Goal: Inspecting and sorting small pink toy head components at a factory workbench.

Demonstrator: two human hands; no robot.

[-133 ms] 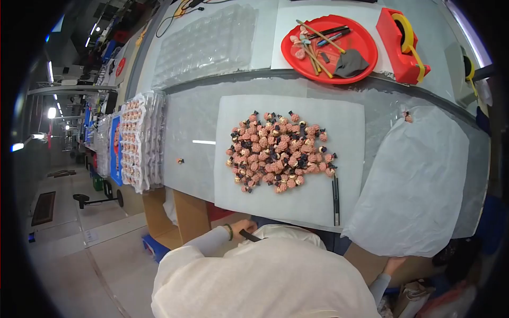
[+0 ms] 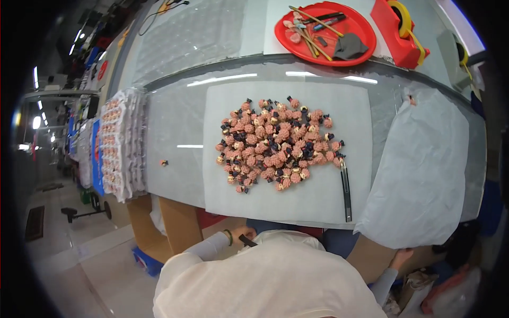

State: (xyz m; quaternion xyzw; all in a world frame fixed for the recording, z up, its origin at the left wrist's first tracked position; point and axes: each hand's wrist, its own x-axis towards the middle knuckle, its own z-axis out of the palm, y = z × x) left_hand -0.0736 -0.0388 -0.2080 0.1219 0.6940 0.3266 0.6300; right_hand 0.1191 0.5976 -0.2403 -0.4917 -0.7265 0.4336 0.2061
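Low in front of my body, my left hand (image 2: 243, 235) is closed with its fingers curled beside a short black strap (image 2: 247, 240); whether it grips anything is hidden. My right hand (image 2: 401, 257) is below the table's edge, at the lower edge of a crumpled whitish sheet or bag (image 2: 416, 180). Its fingertips are too small and covered to read. Neither hand touches the pile of small pink knobbly figures (image 2: 275, 146) with dark tops, which lies on a white mat (image 2: 233, 204). Dark pen-like tools (image 2: 346, 193) lie on the mat right of the pile.
A red plate (image 2: 283, 42) holding brushes, pens and a grey cloth stands at the back, beside a red tape dispenser (image 2: 395, 37). Stacked clear trays (image 2: 124, 146) of figures stand at the left. One figure (image 2: 164, 162) lies alone. A cardboard box (image 2: 180, 222) sits under the table's left edge.
The whole view has shifted slightly, with the table and its contents sitting higher in the picture. My right hand shows a little more below the sheet. The left hand has stayed in front of my body.
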